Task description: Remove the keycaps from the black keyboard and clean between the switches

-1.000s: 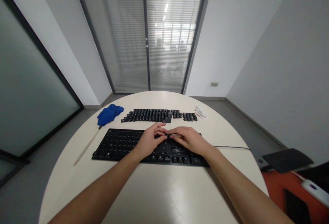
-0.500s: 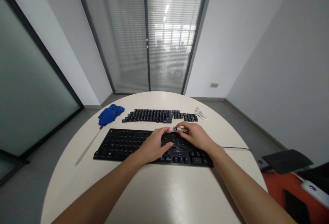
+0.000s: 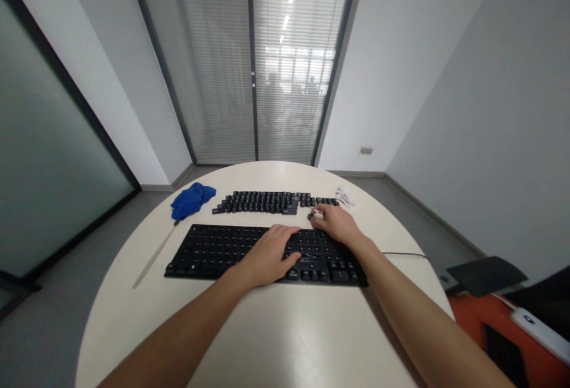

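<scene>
Black keyboard (image 3: 218, 251) lies mid-frame on round pale bench (image 3: 285, 328), rows of small key posts showing over much of it, some caps seated along its lower edge. Left hand (image 3: 268, 255) palm down on the middle of the keyboard, fingers loosely stretched, thumb spread away, gripping nothing visible. Right hand (image 3: 337, 223) right of centre, over the keyboard's upper edge, thumb and fingertips pinched on a small dark keycap (image 3: 310, 216); keycap sits just above the keyboard's top edge in frame, too small to read, and whether it touches the bench can't be told. Loose keycaps (image 3: 262, 201) laid out in keyboard-like rows above the keyboard, upper middle of bench; right hand overlaps the lower right of that layout. Blue cloth (image 3: 192, 200) crumpled at upper left of bench, slim pale stick (image 3: 155, 254) slanting down-left from it, dark end by the cloth, contact unclear. White crumpled cloth (image 3: 345, 197) at upper right of bench, beside the end of the keycap rows. Thin dark cable (image 3: 405, 254) runs right from behind right wrist. Lower right of frame: orange seat (image 3: 465, 317), white power strip (image 3: 540, 330). Glass partition with blinds (image 3: 289, 109) across top centre.
</scene>
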Tool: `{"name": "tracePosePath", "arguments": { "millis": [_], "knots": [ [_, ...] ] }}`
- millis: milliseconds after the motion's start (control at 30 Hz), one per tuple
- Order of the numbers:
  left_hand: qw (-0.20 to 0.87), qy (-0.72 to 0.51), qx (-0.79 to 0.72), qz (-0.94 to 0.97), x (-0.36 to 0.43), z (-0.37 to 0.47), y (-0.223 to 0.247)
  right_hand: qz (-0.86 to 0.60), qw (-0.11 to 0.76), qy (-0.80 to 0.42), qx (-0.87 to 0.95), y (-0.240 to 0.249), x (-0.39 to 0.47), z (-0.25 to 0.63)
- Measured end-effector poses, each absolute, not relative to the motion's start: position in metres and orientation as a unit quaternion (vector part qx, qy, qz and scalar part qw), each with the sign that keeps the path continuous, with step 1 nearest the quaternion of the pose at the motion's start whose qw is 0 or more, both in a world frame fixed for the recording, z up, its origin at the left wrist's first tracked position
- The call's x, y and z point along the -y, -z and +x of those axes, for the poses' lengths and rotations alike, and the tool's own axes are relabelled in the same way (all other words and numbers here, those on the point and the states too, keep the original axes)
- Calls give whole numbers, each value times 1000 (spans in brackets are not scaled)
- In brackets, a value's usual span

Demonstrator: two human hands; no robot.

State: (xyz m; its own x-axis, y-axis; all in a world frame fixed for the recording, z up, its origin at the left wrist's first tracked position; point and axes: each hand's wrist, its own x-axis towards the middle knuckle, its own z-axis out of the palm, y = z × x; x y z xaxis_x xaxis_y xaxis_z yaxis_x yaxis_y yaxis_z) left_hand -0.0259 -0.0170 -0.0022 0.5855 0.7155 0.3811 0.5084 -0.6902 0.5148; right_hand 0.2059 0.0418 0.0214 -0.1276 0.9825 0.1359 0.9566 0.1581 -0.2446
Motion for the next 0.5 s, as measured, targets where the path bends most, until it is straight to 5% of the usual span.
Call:
{"name": "tracePosePath", "arguments": {
  "millis": [500],
  "knots": [
    [176, -287, -349, 875, 17, -26, 0, -682, 127, -6, 720, -9, -70, 199]
  ]
}}
